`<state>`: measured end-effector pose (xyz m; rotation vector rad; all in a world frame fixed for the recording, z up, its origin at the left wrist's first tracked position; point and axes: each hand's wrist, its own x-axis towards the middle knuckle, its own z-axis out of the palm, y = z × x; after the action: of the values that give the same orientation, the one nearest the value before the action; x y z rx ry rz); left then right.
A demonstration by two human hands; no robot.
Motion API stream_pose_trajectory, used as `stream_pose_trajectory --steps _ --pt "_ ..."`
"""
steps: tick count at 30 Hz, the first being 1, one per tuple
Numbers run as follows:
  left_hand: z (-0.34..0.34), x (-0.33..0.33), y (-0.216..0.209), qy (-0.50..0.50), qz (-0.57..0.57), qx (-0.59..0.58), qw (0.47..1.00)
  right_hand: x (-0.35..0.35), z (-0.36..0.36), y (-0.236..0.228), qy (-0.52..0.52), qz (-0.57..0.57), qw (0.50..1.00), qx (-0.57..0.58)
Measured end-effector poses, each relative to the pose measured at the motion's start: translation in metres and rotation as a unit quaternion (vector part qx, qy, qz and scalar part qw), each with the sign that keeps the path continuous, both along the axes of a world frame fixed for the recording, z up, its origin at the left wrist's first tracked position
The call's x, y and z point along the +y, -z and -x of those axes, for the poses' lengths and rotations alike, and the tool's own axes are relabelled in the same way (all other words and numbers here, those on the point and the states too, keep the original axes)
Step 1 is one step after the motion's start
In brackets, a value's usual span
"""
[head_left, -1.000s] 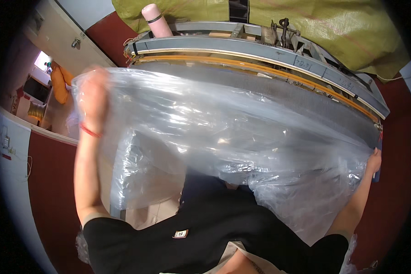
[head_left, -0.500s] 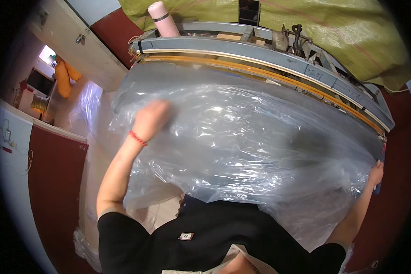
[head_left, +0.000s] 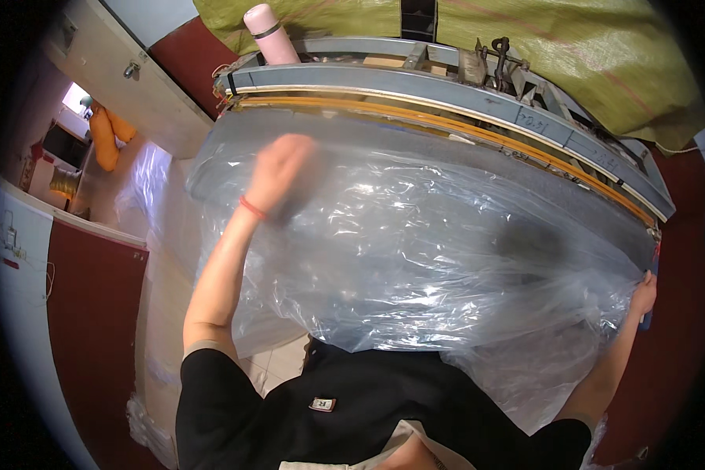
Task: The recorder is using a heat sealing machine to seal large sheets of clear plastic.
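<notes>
A wide sheet of clear plastic film (head_left: 384, 258) lies wrinkled and shiny over the grey work surface (head_left: 282, 121) in front of me. My left hand (head_left: 282, 166), above a red bead bracelet, is over the far left part of the film. Its fingers are smeared by motion, so whether it grips the film does not show. At the far right corner, my right hand (head_left: 644, 294) is closed on the gathered edge of the film, beside a blue strip at the table's end.
Behind the film runs a long grey metal bar (head_left: 368, 78) with a yellow-orange strip (head_left: 446, 121). A pink bottle (head_left: 272, 35) stands behind it, left of a metal clamp (head_left: 500, 63). Green woven sheeting (head_left: 572, 55) hangs at the back. An open door (head_left: 125, 70) is at left.
My left hand has moved away from me and slightly right over the film. My right hand stays at the right corner. The view has shifted a little.
</notes>
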<state>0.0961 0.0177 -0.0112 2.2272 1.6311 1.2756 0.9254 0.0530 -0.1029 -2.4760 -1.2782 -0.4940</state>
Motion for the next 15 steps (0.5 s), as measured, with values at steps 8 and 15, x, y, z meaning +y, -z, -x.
stream_pose_trajectory --steps 8,15 --pt "0.023 0.037 0.039 -0.163 0.136 0.088 0.973 0.004 -0.012 0.009 -0.038 -0.055 0.996 0.064" --pt "0.014 0.034 0.055 -0.190 0.074 0.133 0.970 -0.021 -0.076 0.019 -0.159 -0.279 0.844 0.430"
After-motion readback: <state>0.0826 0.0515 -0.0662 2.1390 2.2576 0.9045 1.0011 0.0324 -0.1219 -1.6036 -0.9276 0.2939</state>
